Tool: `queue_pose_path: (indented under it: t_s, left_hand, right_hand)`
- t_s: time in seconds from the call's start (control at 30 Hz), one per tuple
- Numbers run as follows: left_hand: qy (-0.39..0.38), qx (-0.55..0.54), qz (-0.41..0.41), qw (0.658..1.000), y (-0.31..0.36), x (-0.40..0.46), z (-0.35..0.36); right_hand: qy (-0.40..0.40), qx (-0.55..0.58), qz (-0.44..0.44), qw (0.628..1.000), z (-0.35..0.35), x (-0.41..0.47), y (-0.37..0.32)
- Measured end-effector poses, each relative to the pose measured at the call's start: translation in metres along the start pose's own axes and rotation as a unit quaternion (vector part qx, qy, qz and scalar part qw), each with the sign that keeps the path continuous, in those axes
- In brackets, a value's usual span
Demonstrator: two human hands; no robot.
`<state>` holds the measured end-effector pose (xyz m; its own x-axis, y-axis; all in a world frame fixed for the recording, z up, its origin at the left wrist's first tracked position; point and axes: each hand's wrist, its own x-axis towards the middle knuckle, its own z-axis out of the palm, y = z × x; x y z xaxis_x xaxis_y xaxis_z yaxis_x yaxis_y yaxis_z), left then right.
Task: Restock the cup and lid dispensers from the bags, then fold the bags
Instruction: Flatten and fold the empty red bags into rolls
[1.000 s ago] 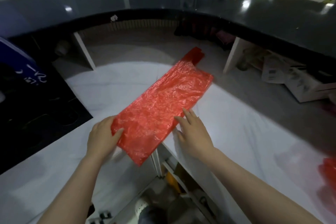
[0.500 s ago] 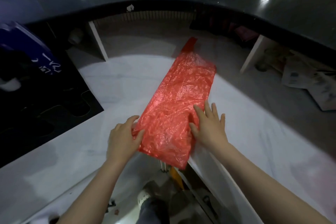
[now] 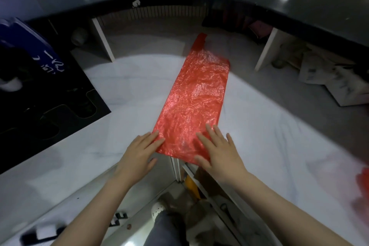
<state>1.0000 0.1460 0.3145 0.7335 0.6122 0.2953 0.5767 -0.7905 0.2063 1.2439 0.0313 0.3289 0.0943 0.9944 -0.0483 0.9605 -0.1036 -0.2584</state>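
A red plastic bag [image 3: 195,98] lies flat and lengthwise on the white counter [image 3: 127,94], its handle end pointing away from me. Its near end hangs slightly over the counter's inner corner. My left hand [image 3: 139,150] rests flat beside the bag's near left corner, fingertips touching its edge. My right hand [image 3: 217,150] lies flat, fingers spread, pressing on the near right part of the bag. No cup or lid dispenser can be made out.
A black panel with cut-outs [image 3: 46,110] and a blue sign [image 3: 34,50] occupy the left. A raised dark curved countertop [image 3: 299,12] rings the far side. Another red bag [image 3: 362,185] shows at the right edge. Cardboard boxes [image 3: 335,80] sit under the right shelf.
The bag has been turned from a diagonal to nearly straight away from me and pulled flatter. Both hands went from gripping its near edge to lying flat on and beside it.
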Motion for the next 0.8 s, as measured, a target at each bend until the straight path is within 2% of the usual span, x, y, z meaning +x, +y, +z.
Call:
queue_pose_path:
  t_s: [0.07, 0.13, 0.33, 0.47, 0.53, 0.6, 0.7, 0.8]
  left_hand:
    - [0.023, 0.014, -0.009, 1.000, 0.006, 0.000, 0.003]
    - [0.042, 0.017, -0.013, 0.999, 0.011, 0.000, 0.004]
    - [0.071, -0.034, -0.006, 0.997, 0.033, 0.014, 0.000]
    - [0.031, -0.080, 0.021, 0.996, 0.046, 0.024, 0.000]
    - [-0.004, -0.115, 0.019, 0.993, 0.050, 0.024, 0.003]
    - [-0.021, -0.154, -0.022, 0.988, 0.053, 0.024, 0.008]
    - [-0.013, -0.181, -0.089, 0.979, 0.055, 0.021, 0.015]
    - [-0.001, -0.183, -0.099, 0.978, 0.051, 0.017, 0.017]
  right_hand:
    - [-0.053, -0.022, -0.021, 0.998, 0.004, -0.010, -0.004]
    - [-0.062, -0.038, -0.014, 0.997, 0.010, -0.020, -0.010]
    - [0.111, 0.021, -0.008, 0.994, 0.006, -0.031, -0.021]
    - [0.190, 0.071, -0.008, 0.979, 0.000, -0.043, 0.002]
    - [0.173, 0.093, 0.005, 0.980, -0.001, -0.049, 0.015]
    - [0.151, 0.095, 0.008, 0.984, 0.002, -0.054, 0.029]
    - [0.145, 0.111, 0.063, 0.981, 0.003, -0.060, 0.044]
    - [0.168, 0.127, 0.077, 0.975, 0.007, -0.063, 0.046]
